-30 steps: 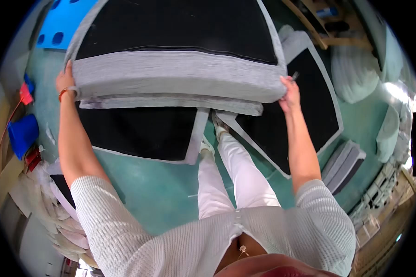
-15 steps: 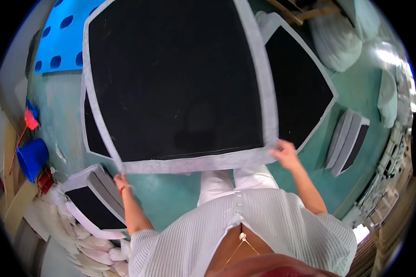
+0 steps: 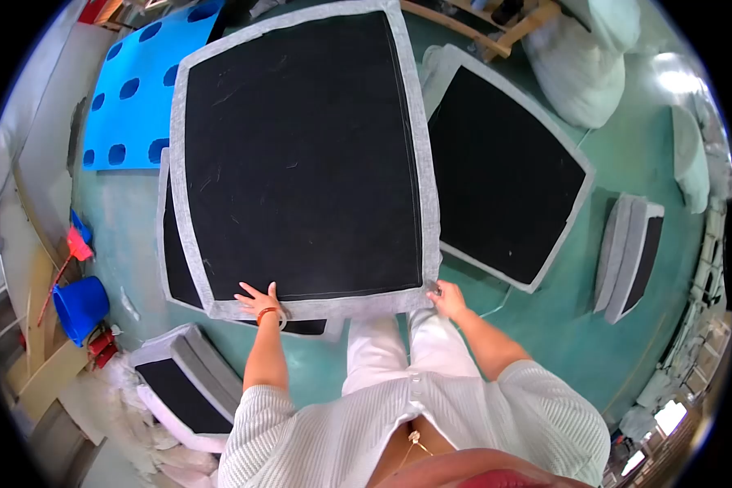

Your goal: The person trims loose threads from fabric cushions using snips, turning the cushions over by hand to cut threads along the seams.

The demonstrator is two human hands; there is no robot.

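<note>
A large upholstered cushion (image 3: 301,154) lies in front of me with its black backing up and a grey fabric border around it. My left hand (image 3: 259,302) rests on the border near the front left corner, its fingers spread, a red band and a pale bangle at the wrist. At the front right corner, my right hand (image 3: 447,298) is closed with its fingertips on the grey fabric. Under the left side and front edge of this cushion, parts of another black-backed piece show.
To the right lies another black-backed cushion (image 3: 508,175). Smaller grey-and-black blocks stand on the floor at right (image 3: 629,256) and lower left (image 3: 185,386). A blue sheet with dark patches (image 3: 130,88) is at back left, a blue bucket (image 3: 81,309) at left.
My left hand has left the front left corner, moved right along the border and spread its fingers. The cushion sits lower and flatter. My right hand stays at its corner.
</note>
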